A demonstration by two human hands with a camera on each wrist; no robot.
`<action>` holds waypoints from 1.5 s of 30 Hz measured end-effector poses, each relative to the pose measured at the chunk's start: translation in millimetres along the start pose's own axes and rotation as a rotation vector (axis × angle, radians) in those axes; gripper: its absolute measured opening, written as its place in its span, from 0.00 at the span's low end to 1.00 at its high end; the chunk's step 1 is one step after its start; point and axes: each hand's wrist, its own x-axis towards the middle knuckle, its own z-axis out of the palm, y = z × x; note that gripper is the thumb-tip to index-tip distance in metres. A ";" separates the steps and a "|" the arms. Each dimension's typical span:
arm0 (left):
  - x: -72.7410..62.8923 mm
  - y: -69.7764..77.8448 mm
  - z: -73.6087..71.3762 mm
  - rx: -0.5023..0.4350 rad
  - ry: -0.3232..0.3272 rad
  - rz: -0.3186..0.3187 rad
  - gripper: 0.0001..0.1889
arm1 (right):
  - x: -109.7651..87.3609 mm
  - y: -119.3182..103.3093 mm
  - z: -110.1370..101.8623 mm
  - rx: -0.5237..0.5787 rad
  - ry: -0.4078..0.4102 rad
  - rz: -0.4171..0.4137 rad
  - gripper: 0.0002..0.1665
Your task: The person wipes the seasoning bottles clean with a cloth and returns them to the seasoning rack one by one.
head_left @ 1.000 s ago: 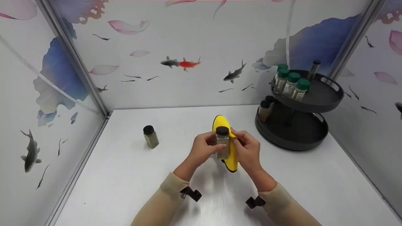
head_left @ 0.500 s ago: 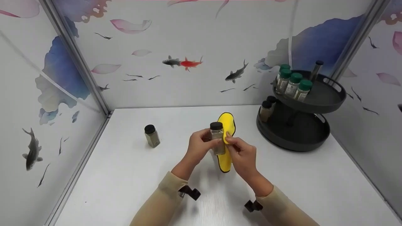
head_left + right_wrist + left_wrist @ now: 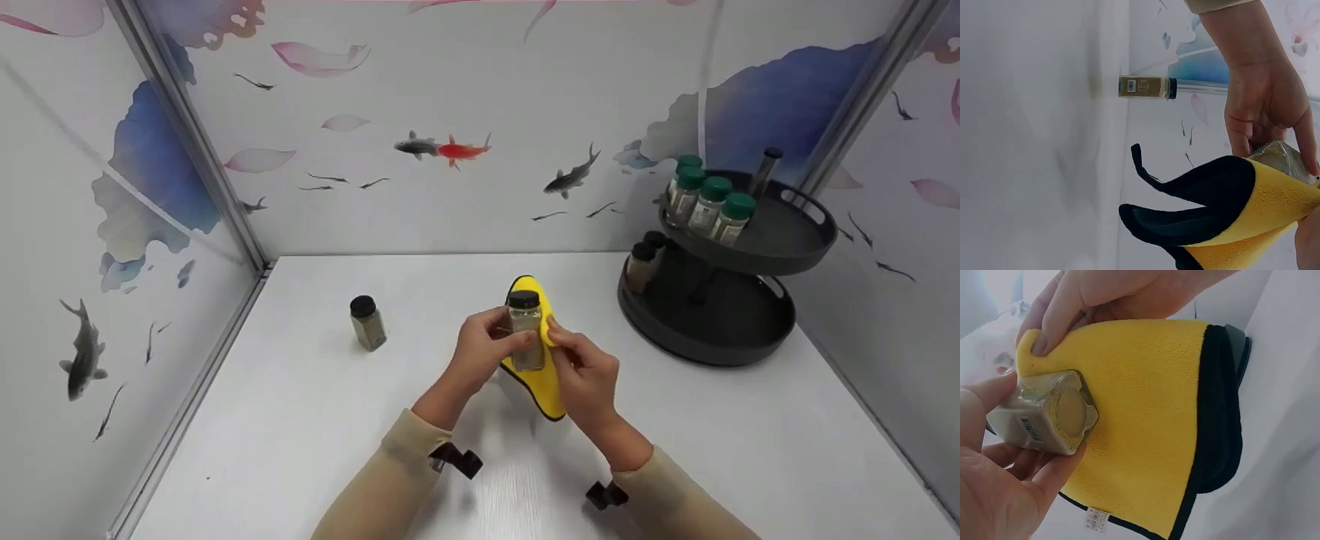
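Observation:
Between thumb and fingers, my left hand (image 3: pixel 481 350) holds a clear square spice jar (image 3: pixel 527 351) with a black lid, upright above the table in the head view. My right hand (image 3: pixel 589 375) pinches a yellow cloth (image 3: pixel 553 394) with black edging, which lies against the jar's right side and behind it. The left wrist view shows the jar's base (image 3: pixel 1072 410) beside the cloth, and the right thumb (image 3: pixel 1040 343) on the cloth's fold. A second black-lidded spice jar (image 3: pixel 368 324) stands on the table to the left, also seen in the right wrist view.
On the right stands a black two-tier turntable rack (image 3: pixel 720 352). Several green-capped jars (image 3: pixel 709 206) and a dark slim tube (image 3: pixel 765 171) are on its upper tier, dark-lidded jars (image 3: pixel 641 266) on the lower. Patterned wall panels (image 3: pixel 480 202) enclose the white table (image 3: pixel 300 420).
The jar and cloth shift slightly left, then a little right again, staying together. The cloth's lower end swings out to the right of the jar. Both hands keep their grip.

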 end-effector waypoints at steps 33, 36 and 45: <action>-5.7 -1.5 -11.7 -0.044 0.177 0.018 0.23 | -6.6 -8.9 4.2 0.081 -0.145 0.372 0.11; -6.1 -0.6 -11.5 -0.033 0.207 0.038 0.22 | -6.9 -10.0 5.3 0.074 -0.156 0.421 0.11; -6.0 0.1 2.8 0.026 0.172 0.110 0.22 | 4.6 -2.3 -1.9 0.141 -0.125 0.600 0.11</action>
